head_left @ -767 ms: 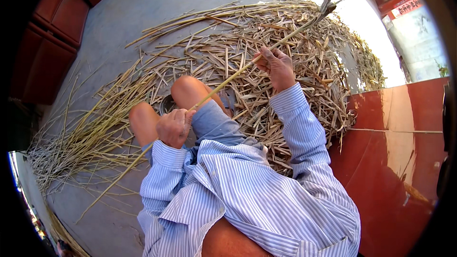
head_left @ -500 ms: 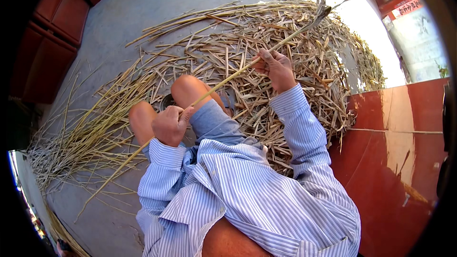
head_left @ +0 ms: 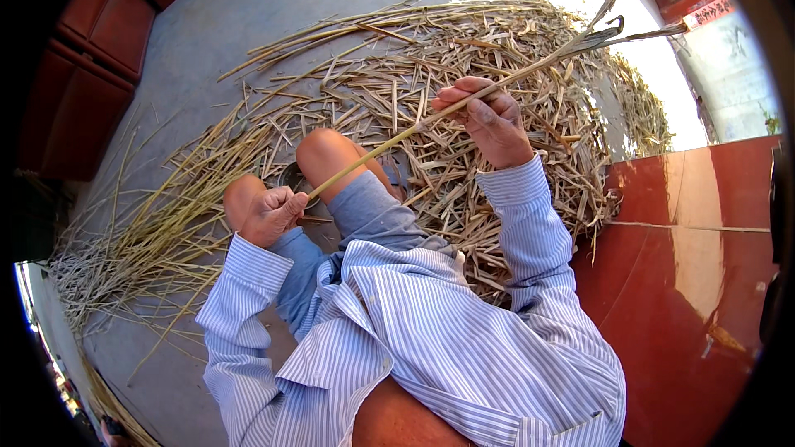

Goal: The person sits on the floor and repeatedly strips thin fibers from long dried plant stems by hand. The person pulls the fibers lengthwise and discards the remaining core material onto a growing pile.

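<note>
A long, thin dried stalk [head_left: 383,149] slants across me, rising from lower left to upper right. Its frayed, leafy top [head_left: 590,37] splits into several curled dry strips. My left hand [head_left: 273,213] is closed round the lower part, close to my left knee. Farther up, my right hand [head_left: 497,126] holds the stalk loosely between thumb and fingers, palm partly turned up. Whether the thin stem [head_left: 166,335] at lower left is the tail of this stalk, I cannot tell; my left sleeve covers the space between.
A wide heap of dry leaf husks [head_left: 497,199] covers the floor ahead and right of my knees. Bare stalks [head_left: 157,240] lie in a loose bundle at left, with longer ones [head_left: 331,33] beyond. A glossy red panel [head_left: 646,281] stands at right, dark red cabinets [head_left: 103,16] at far left.
My left hand has moved left and slightly up. The stalk's top has shifted up and right, its strips spreading wider. My right hand's grip has loosened and turned on the stalk.
</note>
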